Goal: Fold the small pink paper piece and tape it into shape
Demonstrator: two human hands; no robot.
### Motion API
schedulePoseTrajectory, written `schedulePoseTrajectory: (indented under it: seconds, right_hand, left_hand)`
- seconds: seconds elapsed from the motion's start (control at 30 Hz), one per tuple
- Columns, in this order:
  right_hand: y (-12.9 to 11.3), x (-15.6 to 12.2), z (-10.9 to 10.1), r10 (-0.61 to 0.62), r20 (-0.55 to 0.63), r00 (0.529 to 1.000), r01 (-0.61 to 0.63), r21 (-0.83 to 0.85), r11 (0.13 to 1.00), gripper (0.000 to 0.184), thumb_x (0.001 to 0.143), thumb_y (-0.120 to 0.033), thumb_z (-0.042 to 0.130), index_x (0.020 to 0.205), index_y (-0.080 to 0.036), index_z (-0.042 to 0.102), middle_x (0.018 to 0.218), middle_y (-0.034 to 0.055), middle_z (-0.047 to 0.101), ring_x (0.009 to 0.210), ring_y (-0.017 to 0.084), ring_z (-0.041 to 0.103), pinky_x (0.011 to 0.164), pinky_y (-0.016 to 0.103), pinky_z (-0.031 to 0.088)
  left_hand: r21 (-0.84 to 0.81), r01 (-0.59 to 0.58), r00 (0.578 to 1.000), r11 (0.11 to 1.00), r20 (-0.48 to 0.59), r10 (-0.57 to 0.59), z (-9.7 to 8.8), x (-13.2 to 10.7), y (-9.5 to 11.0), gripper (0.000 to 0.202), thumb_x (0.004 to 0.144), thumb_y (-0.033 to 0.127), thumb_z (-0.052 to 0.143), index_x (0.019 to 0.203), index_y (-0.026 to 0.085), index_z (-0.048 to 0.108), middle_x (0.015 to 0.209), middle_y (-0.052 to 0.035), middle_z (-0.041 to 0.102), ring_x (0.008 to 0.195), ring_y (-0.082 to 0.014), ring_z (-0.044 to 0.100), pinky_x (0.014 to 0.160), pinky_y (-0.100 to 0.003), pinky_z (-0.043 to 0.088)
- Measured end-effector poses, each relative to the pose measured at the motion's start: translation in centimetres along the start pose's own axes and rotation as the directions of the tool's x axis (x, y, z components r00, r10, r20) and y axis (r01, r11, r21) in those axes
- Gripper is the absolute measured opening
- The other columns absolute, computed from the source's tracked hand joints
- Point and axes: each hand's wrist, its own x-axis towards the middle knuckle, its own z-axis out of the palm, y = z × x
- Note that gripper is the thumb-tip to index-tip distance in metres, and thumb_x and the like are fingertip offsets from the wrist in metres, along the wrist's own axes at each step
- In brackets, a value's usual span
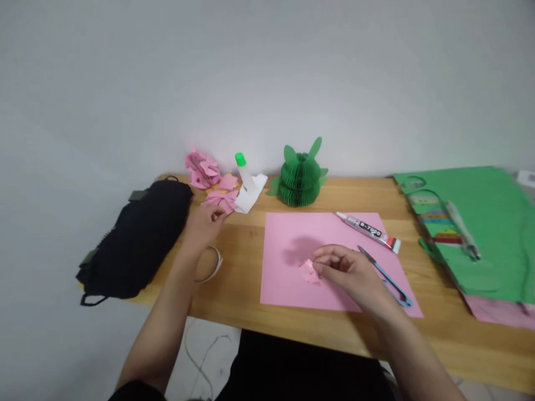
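My right hand point(353, 275) pinches a small folded pink paper piece point(309, 272) between thumb and fingers, just over a pink paper sheet point(280, 239). At the left, the fingers of my left hand point(204, 224) are curled together beside pink paper scraps point(221, 199); whether anything is in them I cannot make out. A roll of tape point(219, 262) lies by my left wrist. Near my right hand, scissors point(387, 278) with blue handles and a B-7000 glue tube point(368, 230) rest on the pink sheet.
Behind the sheet stands a green paper honeycomb figure point(300, 181). A green-capped glue stick point(245, 172) stands on white paper point(254, 196) near crumpled pink paper point(203, 169). A black pouch point(137, 239) covers the left end. Green sheets point(480, 223) with a pen point(463, 229) lie right.
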Motion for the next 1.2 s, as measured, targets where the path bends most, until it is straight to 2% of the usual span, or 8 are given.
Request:
schedulePoseTrajectory:
  seconds: [0.13,0.37,0.57,0.77,0.87,1.0,1.2]
  right_hand:
    - [0.8,0.7,0.1,0.013,-0.009,1.0,-0.013,0.01,1.0,0.031,0.063,-0.038,0.085,0.081,-0.017,0.071,0.071,0.0032,0.073,0.059,0.011,0.064,0.059,0.026,0.051]
    - [2.1,1.4,-0.2,0.069,-0.022,0.997,-0.069,0.035,0.997,0.038,0.059,-0.042,0.087,0.081,-0.016,0.071,0.076,0.0061,0.074,0.063,0.014,0.064,0.064,0.03,0.051]
    - [2.4,1.7,-0.5,0.081,-0.023,0.996,-0.079,0.054,0.995,0.039,0.057,-0.042,0.087,0.082,-0.016,0.071,0.077,0.0063,0.074,0.062,0.013,0.063,0.063,0.03,0.049]
    - [2.3,1.8,-0.5,0.068,-0.025,0.997,-0.067,0.039,0.997,0.039,0.057,-0.043,0.086,0.08,-0.016,0.07,0.071,0.0035,0.072,0.057,0.012,0.06,0.058,0.029,0.047]
    - [2.4,1.8,-0.4,0.063,-0.018,0.998,-0.062,0.021,0.998,0.038,0.059,-0.043,0.085,0.081,-0.017,0.069,0.073,0.0045,0.073,0.06,0.013,0.062,0.06,0.03,0.048]
    - [2.5,1.9,-0.2,0.058,-0.002,0.998,-0.058,-0.007,0.998,0.038,0.059,-0.044,0.085,0.08,-0.017,0.069,0.077,0.0062,0.074,0.066,0.016,0.066,0.064,0.031,0.05]
    - [2.6,2.2,-0.1,0.046,0.005,0.999,-0.046,-0.026,0.999,0.039,0.058,-0.046,0.084,0.079,-0.017,0.068,0.073,0.0051,0.073,0.06,0.015,0.065,0.059,0.03,0.049]
  left_hand:
    - [0.168,0.014,0.999,0.986,0.041,-0.021,-1.8,3.1,-2.4,0.025,0.093,0.037,0.059,0.096,0.013,0.065,0.1,-0.006,0.067,0.093,-0.0189,0.064,0.086,-0.04,0.052]
    - [0.339,-0.031,0.984,0.94,0.174,-0.03,-1.6,5.8,-3.0,0.028,0.093,0.035,0.059,0.111,0.014,0.063,0.113,-0.0085,0.065,0.102,-0.0214,0.064,0.089,-0.043,0.054]
    - [0.398,-0.062,0.974,0.915,0.224,-0.031,-1.6,6.4,-3.2,0.028,0.093,0.035,0.059,0.112,0.015,0.062,0.115,-0.0086,0.064,0.103,-0.0218,0.064,0.089,-0.043,0.054]
    - [0.426,-0.1,0.973,0.899,0.233,-0.002,-1.9,5.7,-3.4,0.026,0.093,0.035,0.059,0.107,0.014,0.064,0.112,-0.0083,0.066,0.104,-0.0218,0.063,0.091,-0.043,0.053]
    - [0.444,-0.12,0.975,0.888,0.223,0.02,-2.1,5.0,-3.5,0.025,0.094,0.034,0.058,0.106,0.014,0.064,0.112,-0.0083,0.066,0.105,-0.0219,0.063,0.092,-0.043,0.053]
    - [0.474,-0.167,0.973,0.864,0.223,0.065,-1.9,4.9,-3.4,0.029,0.095,0.035,0.057,0.113,0.014,0.062,0.117,-0.0095,0.064,0.109,-0.0233,0.062,0.093,-0.046,0.052]
    - [0.502,-0.301,0.924,0.811,0.363,0.118,-1.4,7.2,-3.2,0.031,0.094,0.035,0.059,0.117,0.015,0.061,0.121,-0.01,0.062,0.108,-0.0235,0.061,0.093,-0.046,0.053]
